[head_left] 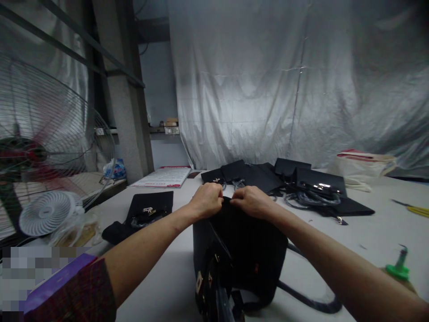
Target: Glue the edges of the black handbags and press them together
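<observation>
A black handbag [258, 250] with gold-coloured fittings stands in front of me on the white table [161, 277]. Its dark strap or handle curves out on the right side. My left hand [208, 200] is closed on the bag's far top edge, fingers curled over it. Close beside it, my right hand [252, 202] pinches the same edge, thumb and fingertips together. Both hands meet near the middle of the rim. The fingertips are partly hidden behind the edge.
Several flat black bag pieces [321, 183] with wrapped handles lie at the back. Another black piece [150, 205] lies left. A large fan [43, 152] and small white fan [50, 213] stand left. A green-capped bottle [397, 270] and yellow-handled tool [418, 210] are right.
</observation>
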A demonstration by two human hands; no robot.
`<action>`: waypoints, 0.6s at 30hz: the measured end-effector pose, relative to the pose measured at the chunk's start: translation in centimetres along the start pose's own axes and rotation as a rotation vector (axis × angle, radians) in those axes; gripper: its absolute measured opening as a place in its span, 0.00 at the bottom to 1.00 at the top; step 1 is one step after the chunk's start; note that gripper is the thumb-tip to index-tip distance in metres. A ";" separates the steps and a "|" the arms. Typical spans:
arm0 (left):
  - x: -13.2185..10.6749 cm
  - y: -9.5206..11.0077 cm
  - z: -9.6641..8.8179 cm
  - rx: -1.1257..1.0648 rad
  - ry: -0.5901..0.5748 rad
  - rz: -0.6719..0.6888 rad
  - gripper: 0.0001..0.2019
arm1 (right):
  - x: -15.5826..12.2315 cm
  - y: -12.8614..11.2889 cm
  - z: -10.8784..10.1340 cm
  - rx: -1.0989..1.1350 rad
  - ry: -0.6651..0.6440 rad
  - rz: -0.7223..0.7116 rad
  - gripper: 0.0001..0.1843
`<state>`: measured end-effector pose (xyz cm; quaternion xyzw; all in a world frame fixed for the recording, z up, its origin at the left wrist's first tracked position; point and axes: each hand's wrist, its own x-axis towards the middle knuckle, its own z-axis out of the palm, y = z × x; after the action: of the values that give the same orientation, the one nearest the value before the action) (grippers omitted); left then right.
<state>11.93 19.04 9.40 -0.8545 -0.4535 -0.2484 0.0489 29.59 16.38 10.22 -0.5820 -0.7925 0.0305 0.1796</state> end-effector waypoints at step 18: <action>0.1 -0.1 -0.3 -0.046 -0.018 -0.033 0.00 | 1.4 -1.3 1.5 -0.039 0.079 0.014 0.13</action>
<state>11.77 19.12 9.75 -0.8500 -0.4621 -0.2519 0.0212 27.54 17.51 9.52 -0.5917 -0.7812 -0.0066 0.1990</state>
